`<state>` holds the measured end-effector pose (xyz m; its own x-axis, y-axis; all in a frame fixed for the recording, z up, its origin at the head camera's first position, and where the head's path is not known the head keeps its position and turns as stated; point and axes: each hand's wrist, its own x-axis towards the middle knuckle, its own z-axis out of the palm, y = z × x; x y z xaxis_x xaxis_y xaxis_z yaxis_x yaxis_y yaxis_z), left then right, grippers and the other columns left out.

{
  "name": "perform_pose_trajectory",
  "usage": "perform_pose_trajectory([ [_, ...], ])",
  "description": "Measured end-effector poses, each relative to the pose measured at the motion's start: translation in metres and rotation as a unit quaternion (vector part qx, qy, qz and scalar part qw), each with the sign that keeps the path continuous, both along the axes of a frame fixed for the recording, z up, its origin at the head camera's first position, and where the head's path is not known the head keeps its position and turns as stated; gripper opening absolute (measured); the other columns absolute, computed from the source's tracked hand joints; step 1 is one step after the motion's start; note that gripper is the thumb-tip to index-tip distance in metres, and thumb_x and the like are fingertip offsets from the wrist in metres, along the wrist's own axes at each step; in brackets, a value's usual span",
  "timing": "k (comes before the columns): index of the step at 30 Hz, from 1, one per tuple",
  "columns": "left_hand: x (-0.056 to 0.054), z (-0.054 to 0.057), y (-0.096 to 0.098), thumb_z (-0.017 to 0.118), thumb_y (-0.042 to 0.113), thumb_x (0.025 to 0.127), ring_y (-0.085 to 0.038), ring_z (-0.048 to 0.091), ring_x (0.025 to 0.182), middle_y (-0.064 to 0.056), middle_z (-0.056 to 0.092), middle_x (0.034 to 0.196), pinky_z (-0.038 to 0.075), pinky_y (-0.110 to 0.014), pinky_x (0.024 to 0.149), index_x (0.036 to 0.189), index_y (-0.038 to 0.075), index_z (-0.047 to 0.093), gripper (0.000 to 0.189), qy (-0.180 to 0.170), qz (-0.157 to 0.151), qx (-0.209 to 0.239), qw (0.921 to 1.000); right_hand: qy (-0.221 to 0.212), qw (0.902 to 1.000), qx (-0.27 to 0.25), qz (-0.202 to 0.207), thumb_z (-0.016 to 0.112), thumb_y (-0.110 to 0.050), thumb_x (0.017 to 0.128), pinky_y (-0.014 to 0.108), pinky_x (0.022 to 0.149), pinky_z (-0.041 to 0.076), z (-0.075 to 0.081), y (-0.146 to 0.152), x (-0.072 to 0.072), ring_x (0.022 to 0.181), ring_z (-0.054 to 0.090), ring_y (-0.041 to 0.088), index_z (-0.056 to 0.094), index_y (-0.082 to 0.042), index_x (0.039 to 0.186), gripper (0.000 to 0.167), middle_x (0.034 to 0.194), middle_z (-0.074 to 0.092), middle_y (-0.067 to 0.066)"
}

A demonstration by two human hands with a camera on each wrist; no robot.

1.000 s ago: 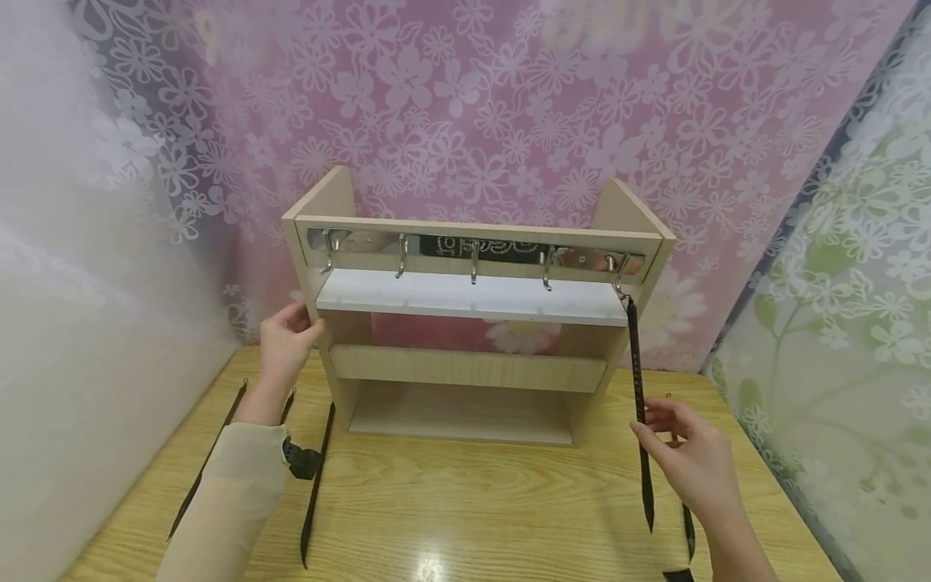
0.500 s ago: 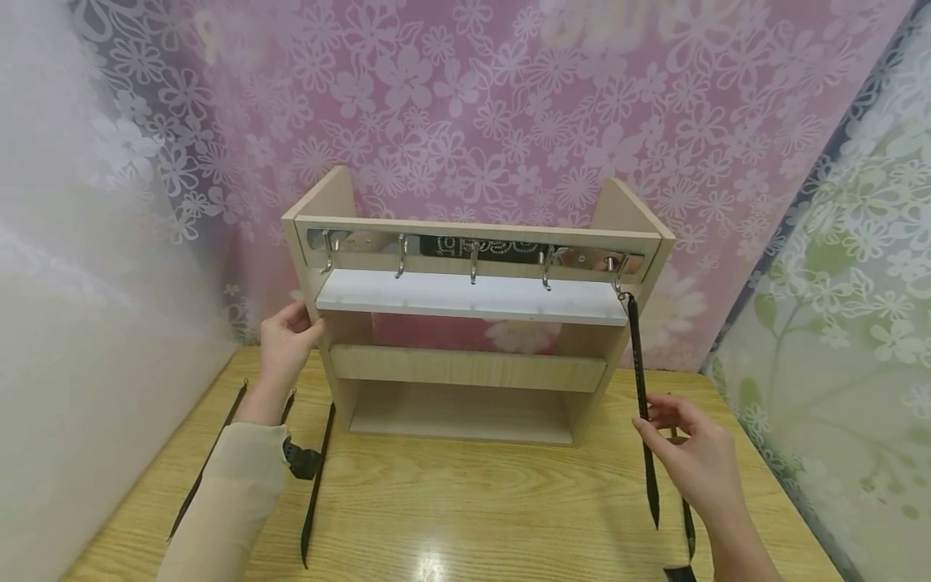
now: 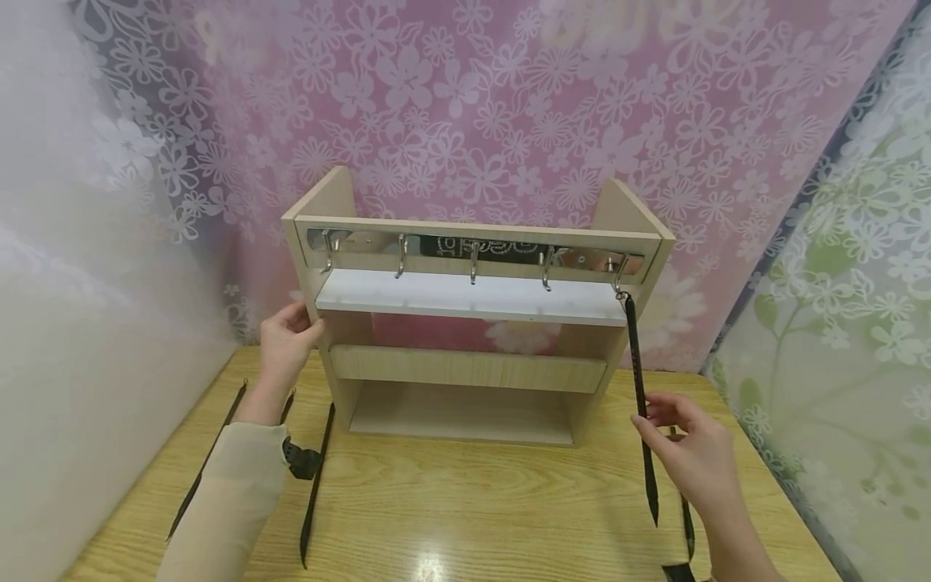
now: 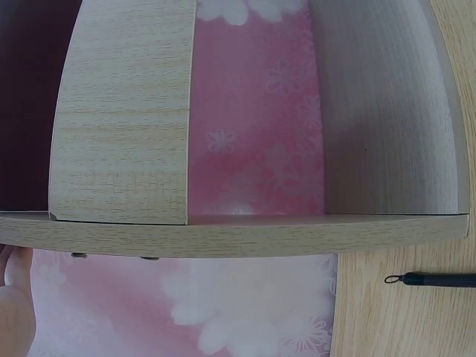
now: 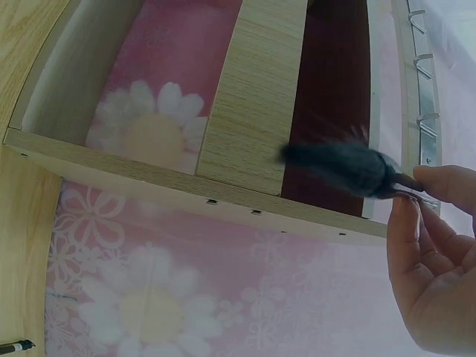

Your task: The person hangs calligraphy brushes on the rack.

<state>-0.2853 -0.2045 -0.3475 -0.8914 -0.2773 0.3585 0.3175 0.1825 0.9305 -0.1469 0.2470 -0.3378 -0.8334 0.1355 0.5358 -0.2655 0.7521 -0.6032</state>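
In the head view my right hand (image 3: 691, 453) pinches the handle of a black calligraphy brush (image 3: 634, 347) between thumb and fingers. Its bristle end points down, and the loop at its top meets the rightmost metal hook (image 3: 621, 275); whether it is caught there I cannot tell. Dark bristles (image 5: 335, 167) loom close in the right wrist view. My left hand (image 3: 285, 339) holds the left side of the wooden shelf (image 3: 469, 369), thumb at the front edge. Only part of that hand shows in the left wrist view, at the lower left.
More brushes lie on the wooden table: several at left, such as one brush (image 3: 317, 493) near the left wrist, and another brush (image 3: 687, 529) beneath my right hand. The hook rail (image 3: 436, 245) spans the shelf's upper board. Flowered walls stand behind and at the sides.
The brush's lower end has swung slightly right and its looped top has shifted a little at the hook. My right hand has moved slightly with it; the left hand stays still.
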Motion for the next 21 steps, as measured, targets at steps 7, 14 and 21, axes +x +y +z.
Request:
perform_pose_trajectory([
  [7,0.0,-0.001,-0.001,0.058,-0.003,0.079,-0.004,0.057,0.082,-0.026,0.057,0.105,0.048,-0.014,0.066,0.112,-0.009,0.055,0.034,-0.001,0.003,0.001,1.0,-0.011,0.9999,-0.007,0.007,0.07,-0.006,0.075,0.011,0.052,0.042,-0.007,-0.001,-0.006,0.066,0.049,-0.007,0.061,0.0,0.099,0.026,0.078,0.061,0.006],
  [14,0.0,0.0,-0.001,0.057,-0.005,0.079,-0.015,0.058,0.091,-0.027,0.055,0.108,0.047,-0.014,0.067,0.114,-0.009,0.054,0.036,-0.007,-0.002,0.012,0.9999,-0.019,0.9995,-0.015,0.018,0.069,-0.004,0.075,0.011,0.054,0.045,-0.014,-0.003,-0.014,0.068,0.05,-0.008,0.06,0.002,0.099,0.026,0.079,0.061,0.008],
  [21,0.001,0.001,0.0,0.057,-0.004,0.079,-0.023,0.056,0.097,-0.024,0.056,0.11,0.047,-0.015,0.07,0.116,-0.009,0.053,0.038,-0.005,-0.008,0.009,0.9999,-0.049,0.9978,-0.035,0.027,0.067,-0.005,0.076,0.013,0.056,0.046,-0.018,-0.006,-0.022,0.069,0.051,-0.006,0.06,0.003,0.099,0.025,0.082,0.061,0.01],
])
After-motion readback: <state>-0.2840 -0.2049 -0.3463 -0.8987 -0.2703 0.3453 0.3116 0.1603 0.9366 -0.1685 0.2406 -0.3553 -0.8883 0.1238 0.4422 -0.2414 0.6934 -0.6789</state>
